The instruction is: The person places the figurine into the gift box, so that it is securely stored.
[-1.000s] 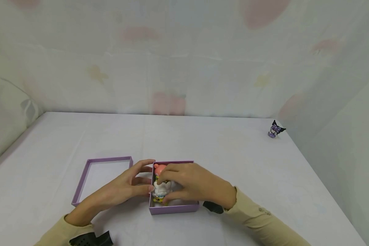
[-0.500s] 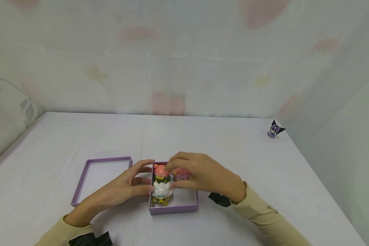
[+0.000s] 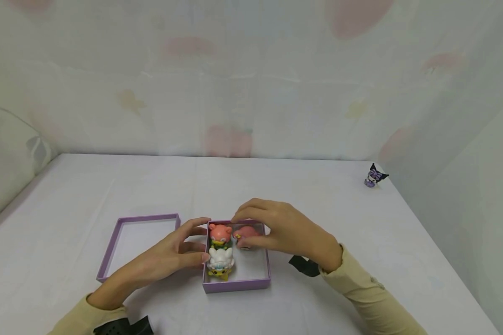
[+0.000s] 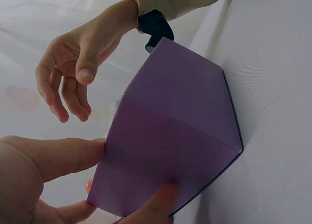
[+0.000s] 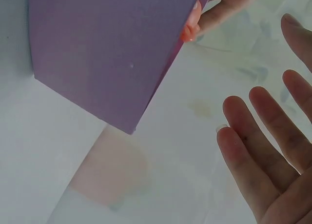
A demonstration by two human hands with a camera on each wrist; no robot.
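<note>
1. White cloth-covered worktop (image 3: 318, 209): it carries everything listed below, with a pale flower-print fabric backdrop (image 3: 251, 79) hung behind and to both sides.
2. Shallow lilac cardboard box lid (image 3: 139, 243): lies open side up, white inside, just left of the box.
3. Small lilac cardboard box (image 3: 238, 281): sits near the front middle of the worktop, open side up, with three toy figures inside.
4. Left hand (image 3: 167, 255): fingers relaxed and fairly straight, fingertips and thumb touching the box's left wall. The left wrist view shows thumb and fingertip pressed on the purple wall.
5. Right hand (image 3: 282, 228): hovers over the far right part of the box, fingers loosely curved and apart, gripping nothing. The right wrist view shows the palm bare.
6. White fluffy toy figure with yellow base (image 3: 220, 263): stands in the near left corner of the box.
7. Pink round-headed toy figure (image 3: 220, 232): far left corner, just behind the white one.
8. Pink toy figure (image 3: 247, 234): far right part of the box, directly under the right fingers.
9. Small purple-and-black toy figure (image 3: 375, 176): stands at the worktop's far right edge, well apart from the box.
</note>
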